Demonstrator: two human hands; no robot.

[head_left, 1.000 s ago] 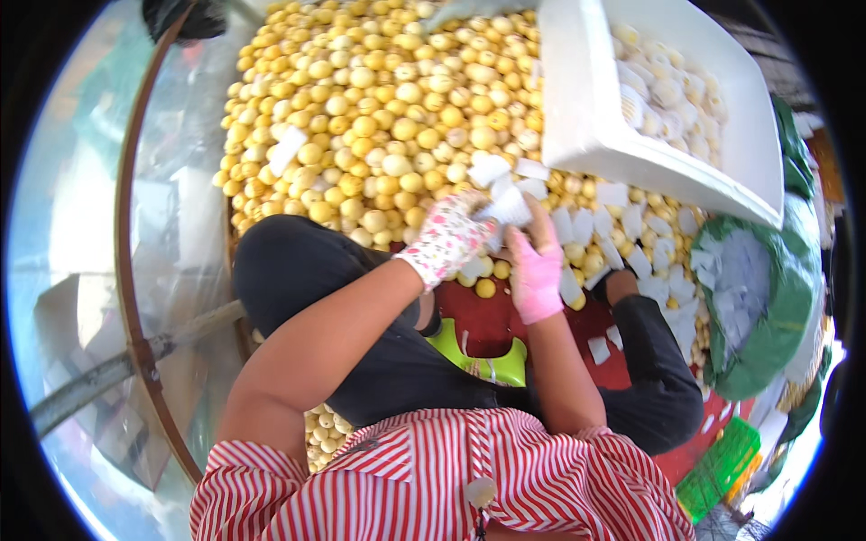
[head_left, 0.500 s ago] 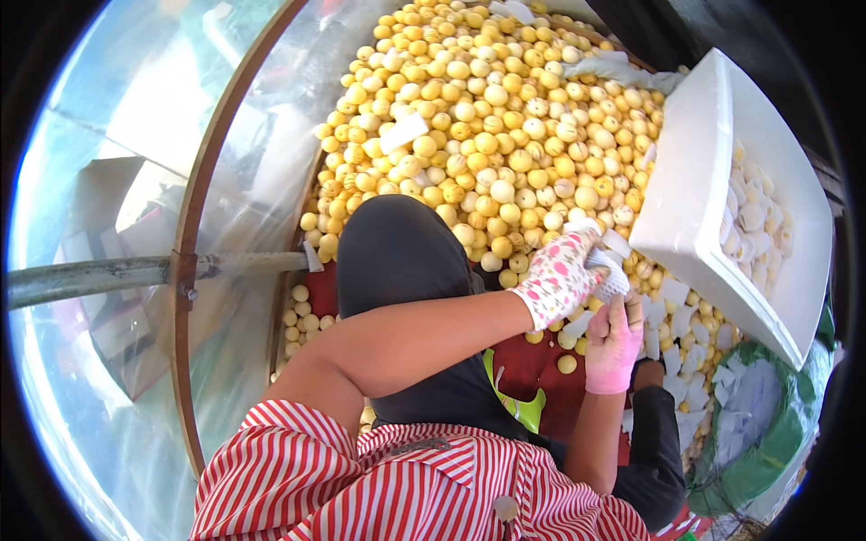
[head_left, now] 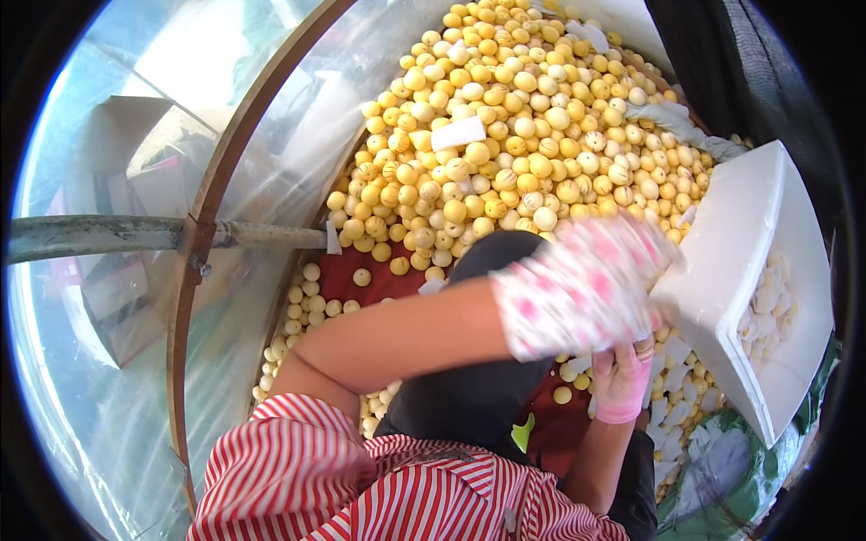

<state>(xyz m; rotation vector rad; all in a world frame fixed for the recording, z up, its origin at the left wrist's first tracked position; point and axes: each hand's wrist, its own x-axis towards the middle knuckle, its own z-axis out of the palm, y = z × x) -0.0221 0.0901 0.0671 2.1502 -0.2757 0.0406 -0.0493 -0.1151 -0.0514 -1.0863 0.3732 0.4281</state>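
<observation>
My left hand (head_left: pixel 586 284), in a white glove with pink flowers, is raised beside the white foam box (head_left: pixel 717 266), in front of a heap of round yellow fruits (head_left: pixel 505 117). Motion smears its fingers. Just below it is my right hand (head_left: pixel 622 379), in a pink glove with bare fingertips. Its fingers are curled together, and the left glove partly covers them, so what they hold cannot be made out. Inside the tilted box lie several pale, wrapped-looking round pieces (head_left: pixel 767 298).
White foam sleeves (head_left: pixel 672 379) lie among fruits right of my right hand. A green bag (head_left: pixel 713 487) with pale sheets sits at lower right. To the left, a brown curved frame (head_left: pixel 194 243) and a metal pole (head_left: pixel 99 239) stand against clear plastic sheeting (head_left: pixel 117 397).
My left hand has come up from the white foam net it held with my right hand, and now blurs near the box. The net no longer shows. The whole view has shifted.
</observation>
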